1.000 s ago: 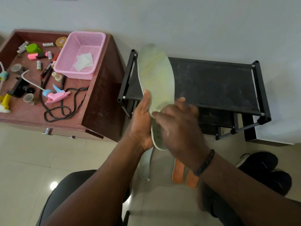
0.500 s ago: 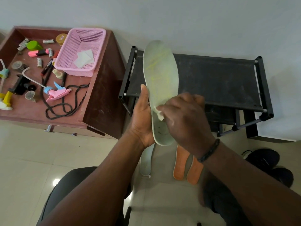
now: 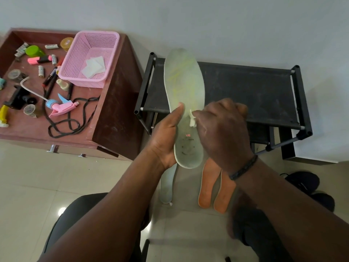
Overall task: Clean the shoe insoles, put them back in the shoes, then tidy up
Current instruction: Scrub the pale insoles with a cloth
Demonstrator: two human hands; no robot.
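My left hand (image 3: 167,137) grips a pale green insole (image 3: 184,82) by its left edge, holding it upright in front of the black shoe rack (image 3: 251,87). My right hand (image 3: 221,129) pinches a small white wipe (image 3: 192,118) against the insole's middle. On the floor below lie a second pale insole (image 3: 166,184) and two orange insoles (image 3: 213,188). Black shoes (image 3: 306,183) sit on the floor at the right, partly hidden by my right arm.
A brown cabinet (image 3: 113,114) at the left carries a pink basket (image 3: 90,59) with white wipes, a pink spray head (image 3: 60,108), black laces (image 3: 66,125), markers and small items. My knees and a chair edge fill the bottom of the view.
My right hand with the wipe has slid up the insole from its heel area toward the middle, uncovering the printed heel. The left hand keeps its grip.
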